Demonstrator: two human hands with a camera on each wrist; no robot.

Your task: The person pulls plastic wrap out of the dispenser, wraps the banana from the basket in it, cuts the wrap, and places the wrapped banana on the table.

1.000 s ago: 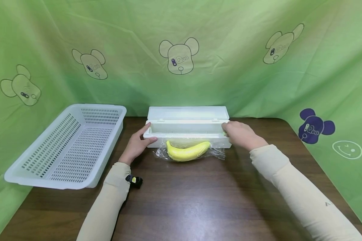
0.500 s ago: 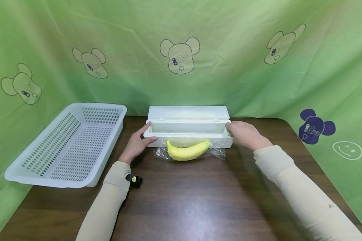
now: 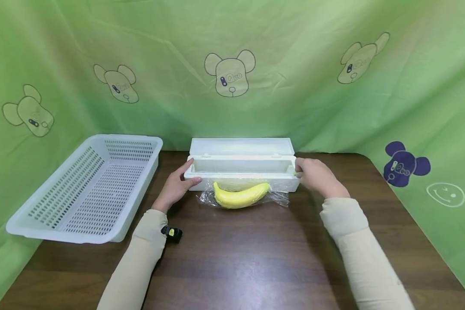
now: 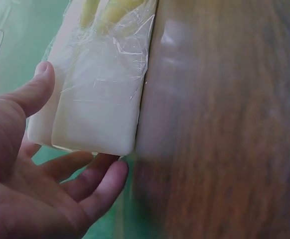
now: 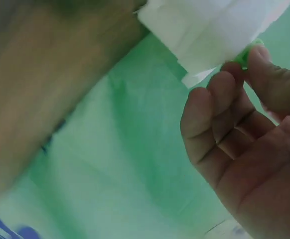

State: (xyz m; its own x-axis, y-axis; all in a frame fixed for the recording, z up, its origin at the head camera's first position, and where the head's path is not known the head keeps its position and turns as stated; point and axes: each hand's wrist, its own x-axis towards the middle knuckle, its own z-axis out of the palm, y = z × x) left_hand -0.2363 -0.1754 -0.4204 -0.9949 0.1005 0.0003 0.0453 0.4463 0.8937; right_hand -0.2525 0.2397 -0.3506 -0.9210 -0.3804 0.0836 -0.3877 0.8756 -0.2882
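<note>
A long white cling film dispenser [image 3: 242, 176] stands on the table with its lid [image 3: 240, 147] tipped back. Clear cling film [image 3: 206, 197] hangs over its front, around a yellow banana [image 3: 241, 199] lying before it. My left hand [image 3: 173, 186] grips the dispenser's left end, thumb at the front; in the left wrist view the fingers [image 4: 107, 186] curl at the end face. At the other end, my right hand [image 3: 317, 177] pinches a small green slide cutter [image 5: 244, 57] between thumb and forefinger, mostly hidden by the fingers.
A white perforated plastic basket [image 3: 139, 206] occupies the left of the brown table [image 3: 248, 258]. A green printed curtain [image 3: 232, 116] rises right behind the dispenser and along both sides. A black strap device [image 3: 172, 233] sits on the left wrist.
My right hand has slid a little to the right, to the dispenser's right end, and its forearm has swung inward. The left hand, banana and basket have stayed put.
</note>
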